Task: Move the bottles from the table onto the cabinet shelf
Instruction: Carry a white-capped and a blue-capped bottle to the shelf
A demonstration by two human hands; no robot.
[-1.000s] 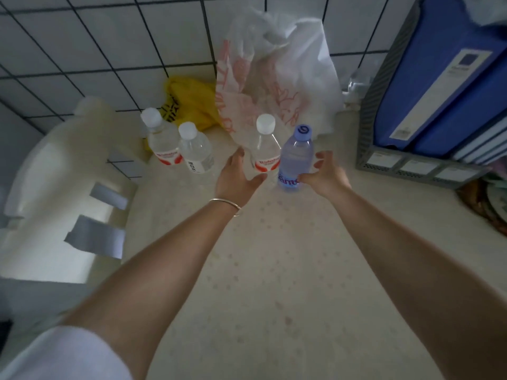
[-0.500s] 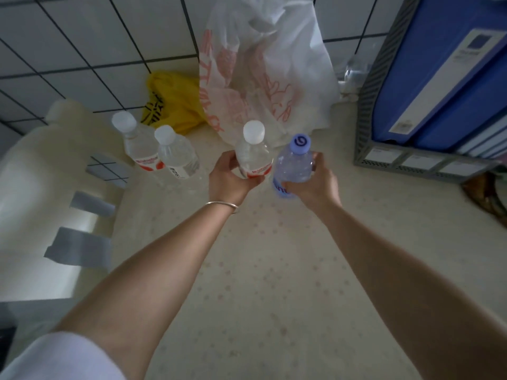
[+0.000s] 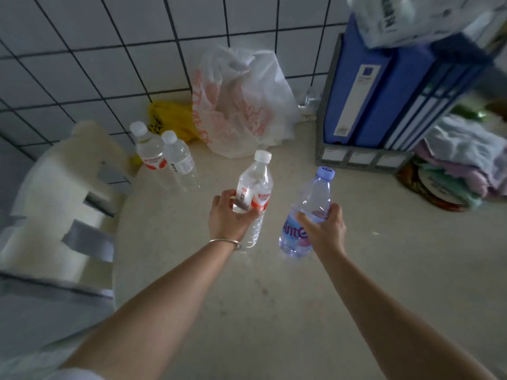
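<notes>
Both bottles have risen off the table (image 3: pixel 274 311), left hand (image 3: pixel 229 219) gripping the white-capped bottle (image 3: pixel 253 192), right hand (image 3: pixel 325 229) the blue-capped bottle (image 3: pixel 307 212), ready for carrying to the unseen cabinet shelf.

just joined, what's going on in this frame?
A person holds one bottle in each hand above the table. The left hand grips a clear bottle with a white cap; the right hand grips a bluish bottle with a blue cap. Two more bottles stand by the tiled wall, not yet moved. No cabinet shelf is in view.
</notes>
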